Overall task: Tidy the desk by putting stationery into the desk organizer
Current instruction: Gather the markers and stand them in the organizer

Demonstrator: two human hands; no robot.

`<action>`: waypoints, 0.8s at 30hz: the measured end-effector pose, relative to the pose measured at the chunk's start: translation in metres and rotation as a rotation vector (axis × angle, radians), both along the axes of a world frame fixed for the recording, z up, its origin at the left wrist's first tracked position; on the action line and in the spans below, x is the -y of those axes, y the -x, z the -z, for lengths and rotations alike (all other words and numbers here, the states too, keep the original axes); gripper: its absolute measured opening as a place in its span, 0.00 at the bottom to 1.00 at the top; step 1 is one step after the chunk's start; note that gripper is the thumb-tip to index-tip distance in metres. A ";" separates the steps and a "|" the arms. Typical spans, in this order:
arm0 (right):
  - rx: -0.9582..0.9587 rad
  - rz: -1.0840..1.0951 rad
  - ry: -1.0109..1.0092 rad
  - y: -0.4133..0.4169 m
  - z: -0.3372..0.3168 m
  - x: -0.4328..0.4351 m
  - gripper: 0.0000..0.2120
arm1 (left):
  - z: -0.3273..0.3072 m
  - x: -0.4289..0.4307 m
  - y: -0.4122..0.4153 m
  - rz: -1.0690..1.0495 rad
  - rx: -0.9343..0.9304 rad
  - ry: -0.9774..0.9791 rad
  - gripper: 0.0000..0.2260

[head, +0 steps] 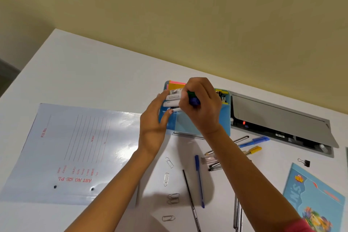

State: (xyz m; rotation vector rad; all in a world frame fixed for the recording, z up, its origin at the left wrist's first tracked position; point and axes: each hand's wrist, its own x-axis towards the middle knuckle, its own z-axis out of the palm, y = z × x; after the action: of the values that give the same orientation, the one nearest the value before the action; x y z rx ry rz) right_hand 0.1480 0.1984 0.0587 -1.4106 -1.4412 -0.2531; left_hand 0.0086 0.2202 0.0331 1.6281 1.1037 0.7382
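While the right hand (203,108) grips markers (194,100) over the organizer (225,118), the left hand (153,128), fingers straight, touches it; a folder (75,147) on the white tabletop (94,73) reads "Fill No".

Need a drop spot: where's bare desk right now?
Bare: white desk beyond the file folder, left of the desk organizer, up to the wall. Crowded: in front of the organizer, paper clips and pens; further right, binder clip and notebook.
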 end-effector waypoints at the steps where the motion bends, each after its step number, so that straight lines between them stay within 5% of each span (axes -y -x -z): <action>1: -0.004 -0.006 0.005 -0.001 0.001 0.002 0.05 | 0.001 0.002 0.000 0.005 0.029 0.006 0.20; 9: 0.041 -0.113 0.065 0.003 -0.005 0.002 0.10 | 0.004 0.004 0.002 -0.005 0.077 0.053 0.19; 15: 0.210 -0.223 0.025 0.007 -0.009 0.010 0.05 | 0.002 -0.005 -0.002 0.223 0.221 0.159 0.16; 24: 0.217 -0.180 0.017 0.012 -0.014 0.015 0.06 | -0.008 -0.012 -0.014 0.197 0.216 -0.033 0.05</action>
State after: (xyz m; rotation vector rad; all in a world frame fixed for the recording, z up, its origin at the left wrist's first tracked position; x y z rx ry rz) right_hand 0.1356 0.1834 0.0730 -1.2875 -1.7416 -0.2858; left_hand 0.0223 0.2326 0.0412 1.6152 0.7692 0.7841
